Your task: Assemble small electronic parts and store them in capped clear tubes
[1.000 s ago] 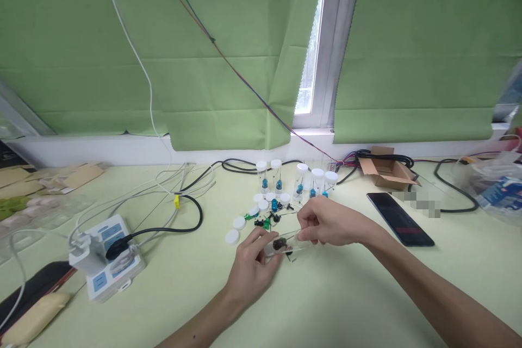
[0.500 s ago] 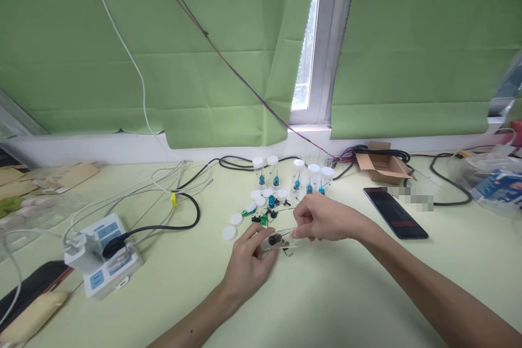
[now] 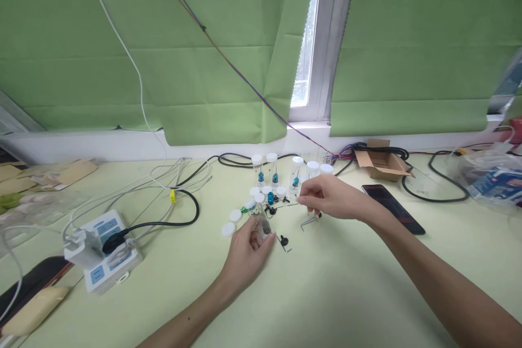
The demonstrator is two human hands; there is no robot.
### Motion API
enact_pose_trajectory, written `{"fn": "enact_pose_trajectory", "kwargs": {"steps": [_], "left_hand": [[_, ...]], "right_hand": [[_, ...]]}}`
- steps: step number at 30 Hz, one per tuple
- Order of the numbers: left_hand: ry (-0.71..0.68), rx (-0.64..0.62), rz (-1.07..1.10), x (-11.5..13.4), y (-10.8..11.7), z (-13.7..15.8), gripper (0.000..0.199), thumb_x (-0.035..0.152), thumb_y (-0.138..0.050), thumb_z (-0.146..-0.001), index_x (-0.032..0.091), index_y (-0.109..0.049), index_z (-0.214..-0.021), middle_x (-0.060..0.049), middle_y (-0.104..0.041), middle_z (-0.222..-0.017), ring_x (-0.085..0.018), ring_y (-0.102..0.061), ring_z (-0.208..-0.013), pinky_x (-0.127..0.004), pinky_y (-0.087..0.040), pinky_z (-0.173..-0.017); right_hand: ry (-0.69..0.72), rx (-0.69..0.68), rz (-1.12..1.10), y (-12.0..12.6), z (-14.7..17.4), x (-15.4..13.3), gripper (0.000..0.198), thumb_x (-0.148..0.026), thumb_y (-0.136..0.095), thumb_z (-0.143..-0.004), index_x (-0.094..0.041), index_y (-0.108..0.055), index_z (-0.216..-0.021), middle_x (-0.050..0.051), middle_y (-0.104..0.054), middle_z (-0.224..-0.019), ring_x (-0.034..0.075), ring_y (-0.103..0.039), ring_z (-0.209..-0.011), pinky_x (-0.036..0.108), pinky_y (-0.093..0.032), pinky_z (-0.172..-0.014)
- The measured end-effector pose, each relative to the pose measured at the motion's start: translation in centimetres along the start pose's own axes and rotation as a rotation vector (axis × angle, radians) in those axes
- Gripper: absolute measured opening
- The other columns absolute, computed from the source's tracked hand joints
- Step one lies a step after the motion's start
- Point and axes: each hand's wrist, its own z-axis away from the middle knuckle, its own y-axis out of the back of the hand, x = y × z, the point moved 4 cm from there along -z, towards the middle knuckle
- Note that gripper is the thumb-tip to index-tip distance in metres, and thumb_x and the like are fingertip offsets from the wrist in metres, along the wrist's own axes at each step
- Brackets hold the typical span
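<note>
A clear vial point(image 3: 265, 226) with a dark part inside is tilted in my left hand point(image 3: 247, 247), its fingers wrapped round it. My right hand point(image 3: 328, 196) is closed in a pinch to the right of the vial; what sits between its fingertips is hidden. A thin metal hex key point(image 3: 309, 222) and a small black piece show just beneath that hand. Beside the vial, a black thumb screw point(image 3: 284, 240) lies near another small bent key point(image 3: 287, 250). Behind the hands are a blue part point(image 3: 270, 197), a green part point(image 3: 244, 209) and several white caps point(image 3: 235, 215).
Several capped vials point(image 3: 296, 174) holding blue parts stand at the back. A phone point(image 3: 393, 209) and an open cardboard box point(image 3: 383, 166) are to the right. On the left lies a power strip point(image 3: 108, 250) with cables, and a plastic bag point(image 3: 497, 179) sits far right.
My right hand has moved from the vial's mouth to the right. The vial, still in my left hand, has swung more upright, and the black thumb screw now shows on the table.
</note>
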Motion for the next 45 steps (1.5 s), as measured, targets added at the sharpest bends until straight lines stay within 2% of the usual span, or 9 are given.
{"fn": "enact_pose_trajectory", "kwargs": {"steps": [9, 15, 19, 23, 28, 32, 36, 41, 45], "left_hand": [[0.005, -0.054, -0.020, -0.1, -0.3, -0.2, 0.033, 0.042, -0.062, -0.084, 0.020, -0.059, -0.109, 0.004, -0.052, -0.062, -0.015, -0.051, -0.057, -0.024, -0.039, -0.051], [-0.030, -0.095, -0.001, 0.0, 0.0, 0.3, 0.038, 0.032, -0.060, -0.084, 0.020, -0.052, -0.119, 0.004, -0.051, -0.065, -0.015, -0.052, -0.055, -0.024, -0.041, -0.049], [-0.168, -0.167, -0.049, 1.0, 0.9, 0.7, 0.048, 0.018, -0.054, -0.083, 0.022, -0.044, -0.129, -0.005, -0.060, -0.090, -0.016, -0.058, -0.064, -0.025, -0.045, -0.053], [-0.249, -0.006, -0.186, 1.6, 2.8, 0.3, 0.043, 0.012, -0.049, -0.084, 0.024, -0.047, -0.125, -0.009, -0.055, -0.117, -0.012, -0.056, -0.063, -0.026, -0.046, -0.055], [-0.258, 0.286, -0.449, 0.9, 5.4, -1.0, 0.018, 0.023, -0.047, -0.092, 0.021, -0.057, -0.107, -0.005, -0.057, -0.107, -0.010, -0.050, -0.054, -0.028, -0.044, -0.058], [-0.166, 0.279, -0.700, -0.3, 6.1, -1.9, 0.017, 0.029, -0.046, -0.094, 0.020, -0.058, -0.102, -0.005, -0.059, -0.103, -0.014, -0.056, -0.059, -0.029, -0.041, -0.056], [-0.108, 0.237, -0.771, -0.9, 5.9, -2.1, 0.018, 0.031, -0.043, -0.095, 0.020, -0.058, -0.095, -0.004, -0.060, -0.097, -0.018, -0.059, -0.065, -0.029, -0.038, -0.053], [-0.098, 0.214, -0.759, -0.7, 5.4, -2.0, 0.017, 0.029, -0.043, -0.094, 0.020, -0.058, -0.095, -0.004, -0.061, -0.097, -0.017, -0.060, -0.065, -0.029, -0.038, -0.053], [-0.101, 0.198, -0.738, -0.7, 5.2, -1.9, 0.017, 0.028, -0.043, -0.094, 0.020, -0.058, -0.094, -0.004, -0.060, -0.096, -0.017, -0.060, -0.065, -0.029, -0.038, -0.054]], "right_hand": [[0.008, -0.034, 0.067, -1.3, -0.8, 0.6, 0.021, -0.033, -0.055, -0.090, -0.018, -0.065, -0.080, 0.001, -0.066, -0.063, 0.016, -0.062, -0.057, 0.024, -0.042, -0.054], [0.016, -0.058, 0.073, -1.8, -0.7, 0.7, 0.022, -0.035, -0.055, -0.090, -0.018, -0.066, -0.081, 0.002, -0.066, -0.066, 0.016, -0.063, -0.059, 0.024, -0.041, -0.054], [0.026, -0.109, 0.076, -2.5, -0.6, 0.6, 0.021, -0.034, -0.055, -0.091, -0.018, -0.066, -0.084, 0.003, -0.068, -0.068, 0.017, -0.064, -0.062, 0.024, -0.040, -0.053], [0.013, -0.155, 0.074, -3.4, -0.5, 0.5, 0.021, -0.036, -0.059, -0.089, -0.018, -0.066, -0.097, 0.004, -0.071, -0.077, 0.019, -0.065, -0.069, 0.026, -0.042, -0.058], [-0.013, -0.126, 0.021, -5.6, -0.5, 0.6, 0.056, -0.040, -0.066, -0.084, -0.021, -0.050, -0.133, 0.009, -0.067, -0.110, 0.024, -0.064, -0.096, 0.032, -0.047, -0.077], [0.016, -0.077, -0.060, -8.0, -0.9, 0.8, 0.075, -0.044, -0.071, -0.080, -0.025, -0.038, -0.145, 0.011, -0.057, -0.125, 0.026, -0.057, -0.112, 0.035, -0.046, -0.088], [0.036, -0.043, -0.079, -9.3, -1.2, 1.2, 0.075, -0.038, -0.073, -0.078, -0.024, -0.039, -0.143, 0.011, -0.052, -0.130, 0.026, -0.054, -0.116, 0.034, -0.045, -0.091], [-0.028, -0.097, 0.048, -9.8, -1.4, 2.2, 0.051, -0.027, -0.074, -0.073, -0.023, -0.055, -0.121, 0.009, -0.055, -0.119, 0.026, -0.057, -0.107, 0.032, -0.045, -0.081], [-0.062, -0.168, 0.119, -10.0, -1.2, 2.4, 0.039, -0.024, -0.071, -0.074, -0.021, -0.056, -0.109, 0.008, -0.056, -0.113, 0.024, -0.059, -0.096, 0.027, -0.042, -0.071]]}}
